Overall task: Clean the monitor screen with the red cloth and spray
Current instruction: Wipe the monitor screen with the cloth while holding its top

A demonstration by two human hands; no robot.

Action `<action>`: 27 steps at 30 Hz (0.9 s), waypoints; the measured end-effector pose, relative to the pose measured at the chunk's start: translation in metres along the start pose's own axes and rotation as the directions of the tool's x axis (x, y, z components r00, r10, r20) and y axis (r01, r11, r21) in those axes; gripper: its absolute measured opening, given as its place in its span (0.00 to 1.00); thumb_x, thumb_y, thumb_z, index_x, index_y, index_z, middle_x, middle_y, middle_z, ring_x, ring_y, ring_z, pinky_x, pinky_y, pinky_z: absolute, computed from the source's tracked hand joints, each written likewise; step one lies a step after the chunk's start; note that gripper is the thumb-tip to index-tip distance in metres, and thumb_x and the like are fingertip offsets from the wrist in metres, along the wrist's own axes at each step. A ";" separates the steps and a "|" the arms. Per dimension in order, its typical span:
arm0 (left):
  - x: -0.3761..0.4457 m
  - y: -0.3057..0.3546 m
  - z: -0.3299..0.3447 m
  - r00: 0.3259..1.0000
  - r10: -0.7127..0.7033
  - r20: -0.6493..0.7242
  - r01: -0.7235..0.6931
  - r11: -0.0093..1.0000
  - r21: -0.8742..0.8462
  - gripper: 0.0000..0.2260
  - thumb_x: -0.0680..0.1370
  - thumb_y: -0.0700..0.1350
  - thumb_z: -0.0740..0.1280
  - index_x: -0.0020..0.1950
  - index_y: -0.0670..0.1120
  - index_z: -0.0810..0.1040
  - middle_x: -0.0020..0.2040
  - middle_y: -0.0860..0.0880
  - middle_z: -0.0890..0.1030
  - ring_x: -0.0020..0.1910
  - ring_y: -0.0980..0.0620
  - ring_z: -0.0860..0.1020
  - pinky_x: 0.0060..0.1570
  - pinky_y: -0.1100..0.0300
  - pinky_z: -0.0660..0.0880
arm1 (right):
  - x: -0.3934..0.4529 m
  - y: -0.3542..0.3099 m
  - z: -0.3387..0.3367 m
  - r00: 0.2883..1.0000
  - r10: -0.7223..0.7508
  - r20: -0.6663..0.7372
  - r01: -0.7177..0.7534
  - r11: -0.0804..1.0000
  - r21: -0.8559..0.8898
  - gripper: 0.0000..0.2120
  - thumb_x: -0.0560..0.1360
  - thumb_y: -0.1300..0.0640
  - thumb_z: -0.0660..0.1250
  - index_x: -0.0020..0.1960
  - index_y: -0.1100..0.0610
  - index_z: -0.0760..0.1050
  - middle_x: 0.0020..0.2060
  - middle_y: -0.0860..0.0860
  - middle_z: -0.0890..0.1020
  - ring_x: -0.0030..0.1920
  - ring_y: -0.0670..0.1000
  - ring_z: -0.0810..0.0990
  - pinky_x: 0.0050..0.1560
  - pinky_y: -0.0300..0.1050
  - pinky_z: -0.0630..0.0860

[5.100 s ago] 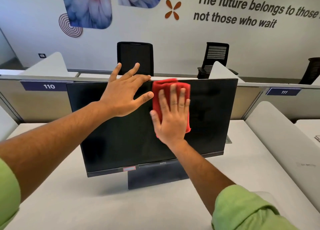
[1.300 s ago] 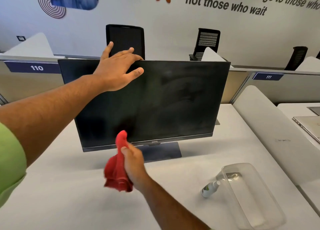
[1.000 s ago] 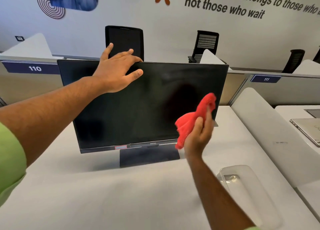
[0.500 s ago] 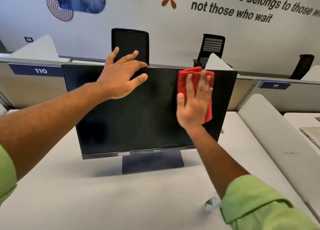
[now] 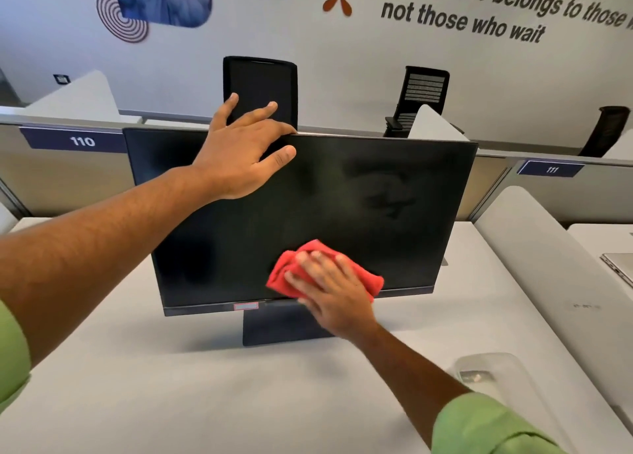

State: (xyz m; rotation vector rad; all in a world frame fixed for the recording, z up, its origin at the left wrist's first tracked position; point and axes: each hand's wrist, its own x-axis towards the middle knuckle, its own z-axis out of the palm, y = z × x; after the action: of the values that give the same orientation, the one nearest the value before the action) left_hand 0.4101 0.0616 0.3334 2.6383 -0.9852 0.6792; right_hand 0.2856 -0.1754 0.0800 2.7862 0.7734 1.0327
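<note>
A black monitor [image 5: 394, 214] stands on a white desk [image 5: 171, 385], its screen dark with faint smears at the upper right. My left hand [image 5: 239, 159] rests over the monitor's top edge, fingers reaching behind it and thumb on the front. My right hand [image 5: 329, 289] presses the red cloth [image 5: 284, 268] flat against the lower middle of the screen, just above the bottom bezel, fingers straight. The spray bottle is hidden from view.
A clear plastic tray [image 5: 507, 381] lies on the desk at the right, partly behind my right sleeve. A laptop corner [image 5: 620, 268] shows on the neighbouring desk. White dividers [image 5: 534, 255] and black office chairs [image 5: 260, 87] stand behind and beside the monitor.
My right hand has swept the cloth from the screen's upper right corner down to the lower middle. My left hand has stayed on the top edge.
</note>
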 end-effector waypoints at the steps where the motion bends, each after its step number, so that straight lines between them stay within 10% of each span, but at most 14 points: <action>1: 0.000 -0.001 0.000 1.000 0.001 0.000 -0.001 1.000 -0.001 0.27 0.82 0.66 0.46 0.72 0.56 0.70 0.76 0.49 0.71 0.80 0.59 0.55 0.77 0.44 0.37 | -0.003 0.015 -0.007 0.990 0.123 -0.062 -0.124 0.992 -0.002 0.30 0.86 0.43 0.61 0.86 0.43 0.57 0.87 0.50 0.54 0.86 0.56 0.55 0.82 0.65 0.59; 6: -0.001 -0.001 0.000 1.000 -0.003 0.002 0.003 1.000 0.007 0.27 0.82 0.66 0.46 0.73 0.56 0.70 0.75 0.50 0.71 0.80 0.59 0.54 0.77 0.44 0.37 | 0.039 0.100 -0.056 0.730 0.631 -0.263 -0.639 0.767 0.066 0.31 0.87 0.42 0.53 0.86 0.54 0.55 0.85 0.63 0.56 0.85 0.66 0.53 0.83 0.69 0.53; 11: -0.004 -0.002 -0.001 1.000 -0.016 0.015 0.016 1.000 0.010 0.27 0.82 0.66 0.45 0.73 0.56 0.69 0.76 0.50 0.69 0.79 0.59 0.55 0.77 0.46 0.35 | 0.126 0.121 -0.095 0.480 0.806 -0.346 -0.771 0.576 0.273 0.33 0.88 0.39 0.42 0.86 0.57 0.55 0.86 0.61 0.54 0.86 0.65 0.49 0.85 0.64 0.49; 19: -0.003 -0.002 -0.001 1.000 -0.017 0.004 0.017 0.999 -0.047 0.29 0.81 0.67 0.43 0.72 0.55 0.71 0.72 0.52 0.74 0.79 0.60 0.57 0.77 0.45 0.36 | 0.152 -0.003 -0.044 0.901 0.347 -0.261 -0.335 0.938 0.090 0.31 0.87 0.41 0.58 0.86 0.50 0.59 0.86 0.56 0.53 0.87 0.61 0.51 0.84 0.66 0.51; 23: -0.005 -0.002 -0.004 1.000 -0.024 0.008 0.024 0.999 -0.038 0.33 0.80 0.68 0.40 0.73 0.54 0.70 0.74 0.50 0.73 0.78 0.59 0.58 0.77 0.46 0.35 | 0.107 -0.020 -0.019 0.992 0.043 -0.121 -0.036 0.997 0.061 0.31 0.87 0.42 0.59 0.87 0.47 0.54 0.87 0.52 0.53 0.87 0.58 0.51 0.85 0.64 0.49; 27: -0.003 0.003 -0.006 1.000 -0.005 0.024 0.005 1.000 -0.023 0.34 0.80 0.69 0.40 0.74 0.54 0.70 0.75 0.49 0.71 0.78 0.58 0.60 0.76 0.48 0.34 | 0.061 0.014 -0.017 0.931 -0.347 0.112 0.350 0.937 -0.004 0.31 0.88 0.45 0.56 0.87 0.46 0.49 0.88 0.51 0.49 0.87 0.56 0.47 0.86 0.60 0.43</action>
State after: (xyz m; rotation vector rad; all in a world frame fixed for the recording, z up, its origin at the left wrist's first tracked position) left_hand 0.4042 0.0639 0.3370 2.6340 -0.9870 0.6328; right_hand 0.3200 -0.1603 0.1328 2.5276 1.1759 0.8097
